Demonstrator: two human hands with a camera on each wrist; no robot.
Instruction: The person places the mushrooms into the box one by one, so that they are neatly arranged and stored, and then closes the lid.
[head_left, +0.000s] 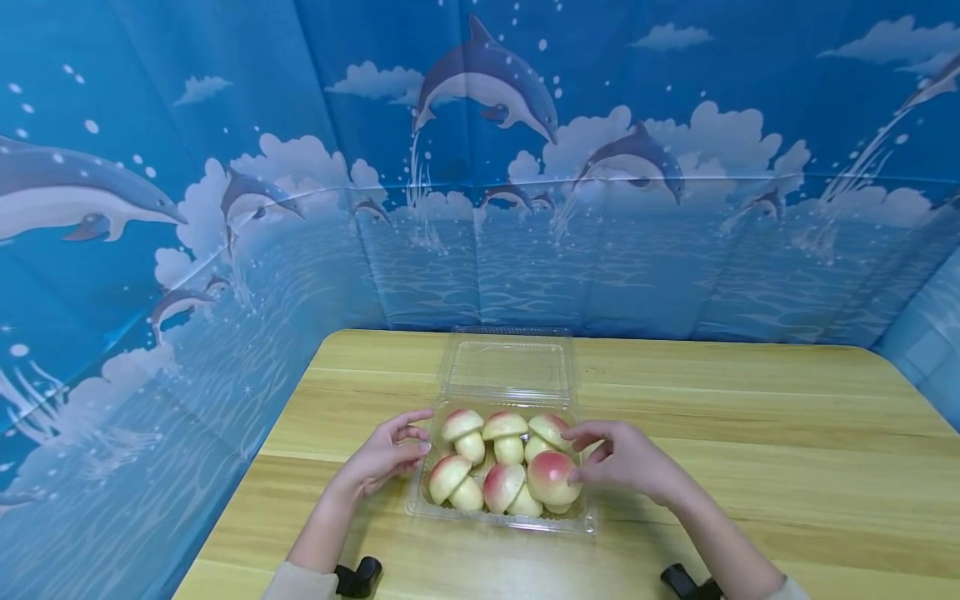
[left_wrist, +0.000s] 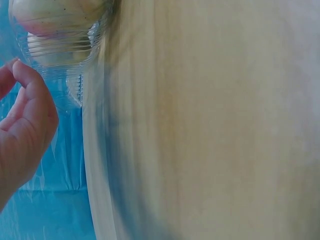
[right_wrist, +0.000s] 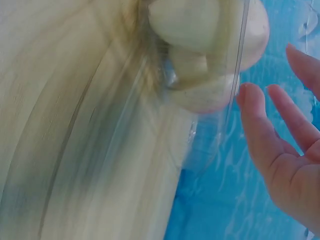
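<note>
A clear plastic clamshell box (head_left: 502,522) lies with its lid (head_left: 510,365) folded back. Inside sit several mushroom-shaped pieces, cream with pink-tinted caps, in two rows. My left hand (head_left: 381,457) is at the box's left wall, fingers loosely bent; in the left wrist view its fingertips (left_wrist: 20,65) appear just beside the ribbed plastic. At the right wall, my right hand (head_left: 630,460) reaches over the rim with thumb and fingers spread, close to the front-right mushroom-shaped piece (head_left: 552,475). In the right wrist view, the fingers (right_wrist: 254,112) are relaxed and grip nothing.
The box stands on a wood-grain table (head_left: 750,433) with rounded back corners. Behind and to the sides hangs a blue cloth (head_left: 637,267) printed with dolphins. Black devices sit at the left wrist (head_left: 360,577) and right wrist (head_left: 686,581).
</note>
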